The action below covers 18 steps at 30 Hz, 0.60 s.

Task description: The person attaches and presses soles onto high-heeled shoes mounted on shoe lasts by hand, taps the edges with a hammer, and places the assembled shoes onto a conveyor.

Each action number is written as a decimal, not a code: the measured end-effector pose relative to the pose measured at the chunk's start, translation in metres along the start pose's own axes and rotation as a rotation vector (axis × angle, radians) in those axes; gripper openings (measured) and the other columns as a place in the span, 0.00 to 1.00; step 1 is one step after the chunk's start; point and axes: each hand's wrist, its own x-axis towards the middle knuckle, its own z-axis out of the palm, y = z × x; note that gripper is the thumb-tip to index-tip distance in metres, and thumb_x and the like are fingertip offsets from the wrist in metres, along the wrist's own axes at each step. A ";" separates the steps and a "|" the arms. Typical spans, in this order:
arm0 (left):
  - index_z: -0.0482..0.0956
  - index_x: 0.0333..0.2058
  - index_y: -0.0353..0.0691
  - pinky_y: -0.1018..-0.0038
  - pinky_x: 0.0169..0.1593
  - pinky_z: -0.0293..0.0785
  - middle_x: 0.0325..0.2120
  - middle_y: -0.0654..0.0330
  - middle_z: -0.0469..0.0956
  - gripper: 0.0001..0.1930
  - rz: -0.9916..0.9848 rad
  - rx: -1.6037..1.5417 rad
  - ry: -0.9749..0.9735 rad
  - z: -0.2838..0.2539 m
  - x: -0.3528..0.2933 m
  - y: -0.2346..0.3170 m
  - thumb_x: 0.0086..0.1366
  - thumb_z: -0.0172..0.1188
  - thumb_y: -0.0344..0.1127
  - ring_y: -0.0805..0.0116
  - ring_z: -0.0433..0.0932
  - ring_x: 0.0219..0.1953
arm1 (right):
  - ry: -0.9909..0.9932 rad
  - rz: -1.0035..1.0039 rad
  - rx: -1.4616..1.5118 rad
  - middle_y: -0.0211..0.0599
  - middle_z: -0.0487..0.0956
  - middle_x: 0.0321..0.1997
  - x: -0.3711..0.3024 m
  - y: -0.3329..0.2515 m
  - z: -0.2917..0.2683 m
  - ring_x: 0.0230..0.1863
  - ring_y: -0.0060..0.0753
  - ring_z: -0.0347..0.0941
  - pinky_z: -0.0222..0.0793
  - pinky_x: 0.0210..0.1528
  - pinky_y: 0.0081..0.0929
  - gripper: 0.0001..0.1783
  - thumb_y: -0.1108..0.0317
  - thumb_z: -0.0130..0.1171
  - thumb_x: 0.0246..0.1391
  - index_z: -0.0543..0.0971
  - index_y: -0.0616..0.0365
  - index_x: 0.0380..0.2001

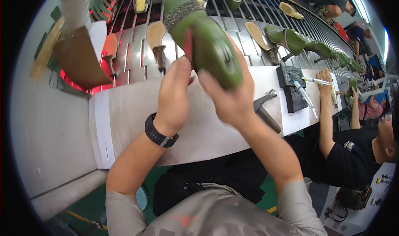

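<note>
Raised over the metal ledge is a green shoe [203, 45], tilted and somewhat smeared by motion, with a rough grey-textured band near its upper end and a red patch on its side. My right hand [232, 90] wraps round its rounded, shiny end from the right. Against its left side, my left hand [176, 88] has its thumb pointing up; its other fingers are mostly hidden, so its grip is unclear. A hammer [267, 111] lies on the ledge to the right of my right hand.
Beige heeled soles [156, 33] and green heeled shoes [291, 41] rest on the slatted conveyor [133, 61]. Right of the hammer, a dark foam block [296, 99] bears syringes [305, 95]. A co-worker's hand [324, 76] rests beside them. A cardboard flap [79, 59] stands at left.
</note>
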 end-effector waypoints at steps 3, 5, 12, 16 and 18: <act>0.76 0.56 0.29 0.71 0.52 0.75 0.45 0.56 0.81 0.21 0.041 0.435 0.025 -0.010 -0.006 -0.022 0.78 0.58 0.43 0.71 0.79 0.50 | -0.031 0.262 -0.194 0.59 0.82 0.57 0.074 0.056 0.013 0.56 0.54 0.81 0.75 0.61 0.40 0.40 0.56 0.67 0.59 0.69 0.71 0.68; 0.79 0.52 0.31 0.70 0.54 0.77 0.45 0.58 0.83 0.13 -0.077 0.387 -0.193 -0.003 -0.014 -0.039 0.73 0.62 0.32 0.65 0.83 0.47 | -0.080 0.417 -0.338 0.64 0.82 0.57 0.096 0.095 0.015 0.59 0.61 0.79 0.73 0.63 0.45 0.40 0.54 0.66 0.57 0.72 0.70 0.66; 0.82 0.42 0.34 0.66 0.46 0.80 0.37 0.51 0.83 0.10 0.192 0.681 -0.395 -0.013 -0.023 -0.041 0.64 0.69 0.29 0.57 0.85 0.39 | -0.324 0.439 -0.527 0.46 0.87 0.40 0.131 0.085 -0.030 0.43 0.36 0.82 0.75 0.51 0.35 0.31 0.43 0.55 0.72 0.85 0.65 0.50; 0.83 0.39 0.36 0.63 0.43 0.76 0.35 0.54 0.84 0.11 0.305 0.798 -0.444 -0.006 -0.018 -0.042 0.60 0.72 0.33 0.54 0.83 0.37 | -0.522 0.334 -1.352 0.54 0.85 0.53 0.181 0.143 -0.139 0.55 0.58 0.82 0.78 0.58 0.48 0.23 0.60 0.64 0.54 0.84 0.58 0.52; 0.82 0.39 0.36 0.63 0.43 0.76 0.35 0.54 0.84 0.11 0.302 0.814 -0.433 -0.015 -0.018 -0.040 0.60 0.72 0.32 0.53 0.83 0.37 | -0.759 0.572 -1.485 0.51 0.86 0.53 0.179 0.151 -0.152 0.57 0.55 0.82 0.79 0.59 0.48 0.20 0.68 0.64 0.54 0.84 0.59 0.51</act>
